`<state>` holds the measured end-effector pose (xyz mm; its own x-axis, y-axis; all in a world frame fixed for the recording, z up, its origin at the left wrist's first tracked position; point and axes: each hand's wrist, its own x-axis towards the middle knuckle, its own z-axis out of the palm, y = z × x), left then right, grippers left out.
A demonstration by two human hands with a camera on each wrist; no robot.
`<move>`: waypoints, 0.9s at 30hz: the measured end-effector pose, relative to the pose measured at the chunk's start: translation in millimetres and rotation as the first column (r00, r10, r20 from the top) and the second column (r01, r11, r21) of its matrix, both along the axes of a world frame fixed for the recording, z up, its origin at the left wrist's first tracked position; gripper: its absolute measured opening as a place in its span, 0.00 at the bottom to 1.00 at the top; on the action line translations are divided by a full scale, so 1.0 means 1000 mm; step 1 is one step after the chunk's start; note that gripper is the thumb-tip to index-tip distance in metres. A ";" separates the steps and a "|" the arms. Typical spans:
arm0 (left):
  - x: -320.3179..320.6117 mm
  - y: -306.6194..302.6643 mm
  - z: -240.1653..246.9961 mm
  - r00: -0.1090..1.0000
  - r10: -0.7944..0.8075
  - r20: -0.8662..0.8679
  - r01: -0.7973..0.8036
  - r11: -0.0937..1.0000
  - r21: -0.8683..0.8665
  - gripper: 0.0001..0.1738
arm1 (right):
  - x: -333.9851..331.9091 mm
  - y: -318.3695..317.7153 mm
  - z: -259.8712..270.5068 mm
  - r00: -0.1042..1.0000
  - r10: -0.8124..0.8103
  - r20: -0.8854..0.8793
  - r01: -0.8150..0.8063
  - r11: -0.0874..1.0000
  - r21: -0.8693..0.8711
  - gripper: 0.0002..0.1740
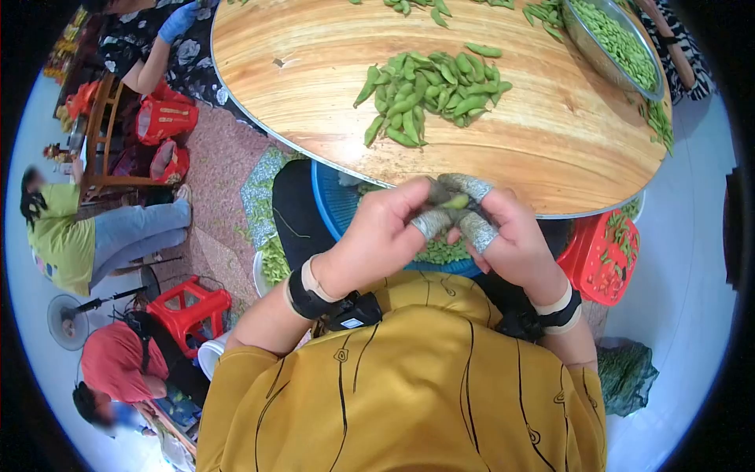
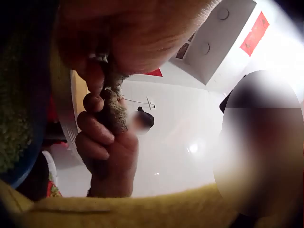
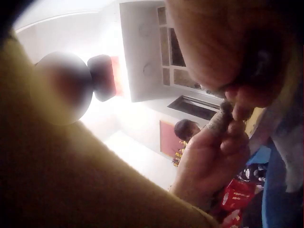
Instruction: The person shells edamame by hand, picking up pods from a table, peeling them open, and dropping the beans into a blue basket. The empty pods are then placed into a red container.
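Observation:
In the head view, my left hand (image 1: pixel 373 232) and right hand (image 1: pixel 519 240) meet just off the table's near edge, over a blue basket (image 1: pixel 324 189). Between their fingertips they pinch a green edamame pod (image 1: pixel 455 203). Grey tape wraps the thumbs and forefingers. Shelled green beans (image 1: pixel 440 252) lie in the basket below. A heap of whole pods (image 1: pixel 432 90) rests on the wooden table (image 1: pixel 291 71) beyond the hands. Both wrist views show the taped fingers close together; the pod is hidden there.
A metal bowl (image 1: pixel 580 49) of shelled beans stands at the table's far right. Beside my right leg is a red basket (image 1: pixel 586 271) holding some pods. Red stool (image 1: pixel 189 303) and fan (image 1: pixel 68 321) stand on the left. Other people are around the room.

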<state>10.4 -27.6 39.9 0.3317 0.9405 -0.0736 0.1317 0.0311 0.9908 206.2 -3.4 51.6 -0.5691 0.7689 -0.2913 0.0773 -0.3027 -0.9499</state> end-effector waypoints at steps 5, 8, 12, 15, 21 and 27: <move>-0.003 0.000 0.004 0.990 0.113 0.081 -0.094 0.973 -0.213 0.08 | 0.000 -0.004 -0.001 0.995 -0.059 -0.085 0.051 0.994 -0.097 0.24; -0.003 0.000 0.000 0.987 0.124 0.101 -0.106 0.981 -0.163 0.08 | 0.002 -0.004 0.001 0.998 -0.048 -0.042 0.044 0.996 -0.084 0.23; -0.001 -0.001 -0.003 0.995 0.084 0.043 -0.080 0.992 -0.099 0.10 | 0.001 -0.004 -0.001 0.996 -0.052 -0.073 0.047 0.996 -0.071 0.24; 0.000 -0.001 -0.001 0.995 0.095 0.014 -0.094 0.991 -0.099 0.11 | 0.001 -0.005 -0.001 0.996 -0.055 -0.074 0.048 0.994 -0.095 0.24; -0.005 0.000 -0.012 0.941 0.104 -0.323 0.000 0.951 0.308 0.08 | 0.002 -0.003 -0.003 0.997 -0.053 -0.058 0.047 0.993 -0.105 0.23; -0.012 0.004 -0.007 0.941 0.046 0.336 0.097 0.913 -0.397 0.06 | 0.003 0.004 0.001 0.988 -0.036 -0.149 -0.013 0.947 -0.320 0.16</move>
<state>-1.3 -23.9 32.5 0.4276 0.8436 -0.3247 -0.1950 0.4368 0.8781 209.2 1.0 52.9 -0.6170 0.6565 -0.4340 -0.0645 -0.5918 -0.8035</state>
